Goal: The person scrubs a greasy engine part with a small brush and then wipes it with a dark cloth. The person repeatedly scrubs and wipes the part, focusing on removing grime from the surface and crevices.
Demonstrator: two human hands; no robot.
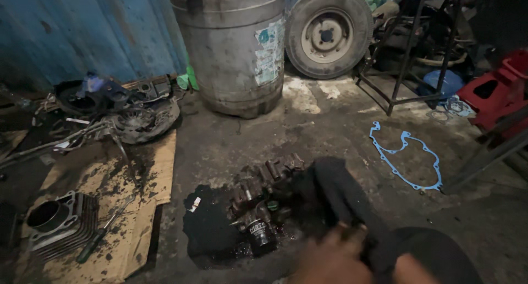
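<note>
At the near edge of the scene the left hand [333, 259] is blurred, its fingers curled around the near end of a dark cloth [335, 193]; how tightly it closes cannot be told. Just right of it, the right hand [410, 270] shows only as a small patch at the frame's bottom, touching the same cloth; whether it is open or closed cannot be told. The cloth stretches away from the hands toward the far left and lies over the right end of an oily engine block [264, 199], which sits on the concrete floor [330, 124] in the middle of the scene, beside a black oil puddle [206, 229] on its left. To the near left, a finned engine cylinder [58, 223] and a screwdriver [102, 232] rest on stained cardboard [137, 168]. Farther left lies a heap of engine parts [129, 111]. A metal drum [236, 47] stands at the far centre, with a wheel [328, 32] leaning just right of it. A blue gasket [407, 155] lies on the floor to the right, near a red plastic stool [498, 91]
</note>
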